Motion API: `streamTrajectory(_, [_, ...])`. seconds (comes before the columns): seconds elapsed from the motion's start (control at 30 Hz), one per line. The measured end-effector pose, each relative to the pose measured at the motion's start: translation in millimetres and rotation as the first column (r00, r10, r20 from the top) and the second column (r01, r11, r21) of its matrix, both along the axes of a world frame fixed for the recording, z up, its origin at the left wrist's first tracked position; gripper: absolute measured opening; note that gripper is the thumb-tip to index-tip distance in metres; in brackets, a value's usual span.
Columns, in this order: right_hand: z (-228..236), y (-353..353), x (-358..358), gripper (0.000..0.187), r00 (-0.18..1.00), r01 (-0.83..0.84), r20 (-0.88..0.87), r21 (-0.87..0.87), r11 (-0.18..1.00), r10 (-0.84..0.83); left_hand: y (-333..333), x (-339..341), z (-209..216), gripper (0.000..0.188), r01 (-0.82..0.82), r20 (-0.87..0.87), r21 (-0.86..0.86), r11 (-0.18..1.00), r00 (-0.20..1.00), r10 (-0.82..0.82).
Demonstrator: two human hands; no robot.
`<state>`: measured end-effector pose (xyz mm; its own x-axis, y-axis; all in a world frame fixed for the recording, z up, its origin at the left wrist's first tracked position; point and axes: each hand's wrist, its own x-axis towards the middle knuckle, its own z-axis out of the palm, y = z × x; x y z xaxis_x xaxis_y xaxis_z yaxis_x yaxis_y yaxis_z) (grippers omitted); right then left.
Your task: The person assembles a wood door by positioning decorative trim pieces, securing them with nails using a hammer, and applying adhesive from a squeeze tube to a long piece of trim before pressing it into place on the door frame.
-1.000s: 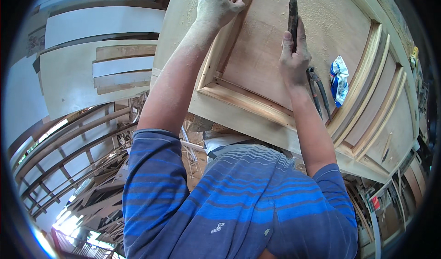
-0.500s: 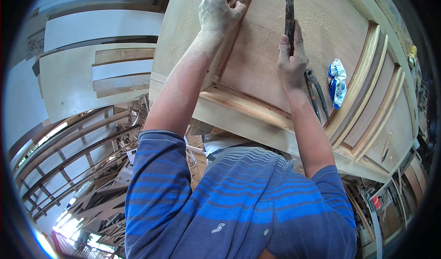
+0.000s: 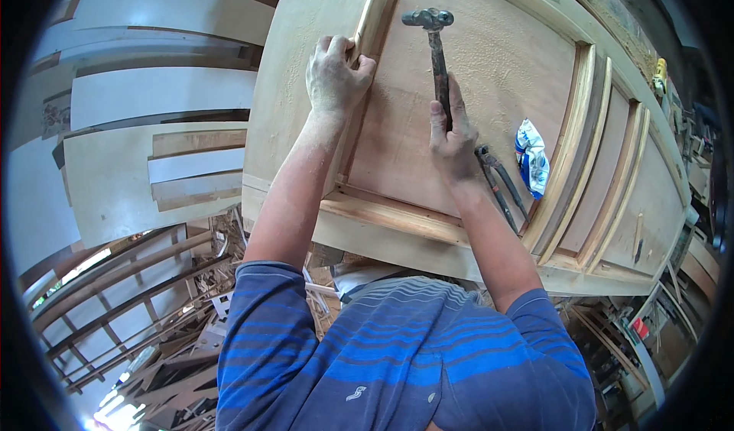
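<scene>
My left hand [image 3: 336, 78] is dusty with fine sawdust and rests on the wooden moulding [image 3: 372, 30] along the left side of a recessed panel. Its fingers are curled together in a pinch at the moulding's edge; whatever lies between them is too small to make out. My right hand [image 3: 454, 147] grips the dark handle of a hammer [image 3: 438, 60], thumb and forefinger along the shaft. The hammer's metal head is raised over the panel [image 3: 413, 125], right of my left hand. Close to my right wrist lie pincers [image 3: 501, 185] with long dark handles.
A crumpled white and blue packet [image 3: 532, 160] lies on the panel beside the pincers. Raised wooden strips [image 3: 569, 152] divide the workpiece on the right. Sawdust is scattered over the wood. Stacked boards [image 3: 164, 98] stand at left, with scrap wood [image 3: 180, 354] below them.
The view has shifted, so the workpiece sits lower and the whole hammer head shows. The hammer now tilts more to the left, toward my left hand. Both hands keep their closed grips.
</scene>
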<state>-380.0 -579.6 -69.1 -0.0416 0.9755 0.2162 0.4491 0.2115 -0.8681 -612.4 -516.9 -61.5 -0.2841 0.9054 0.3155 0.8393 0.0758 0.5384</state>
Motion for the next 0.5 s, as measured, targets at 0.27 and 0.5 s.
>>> streamTrajectory(0.27, [0,2,5,0.057,1.0,-0.007,-0.004,-0.033,0.999,0.007,5,1,6,0.03,-0.011,0.027,-0.074,0.997,1.0,0.013])
streamTrajectory(0.5, [7,14,0,0.057,0.996,-0.087,0.024,0.073,0.994,0.085,3,-2,-1,0.026,0.0,-0.048,0.016,1.0,0.999,0.001])
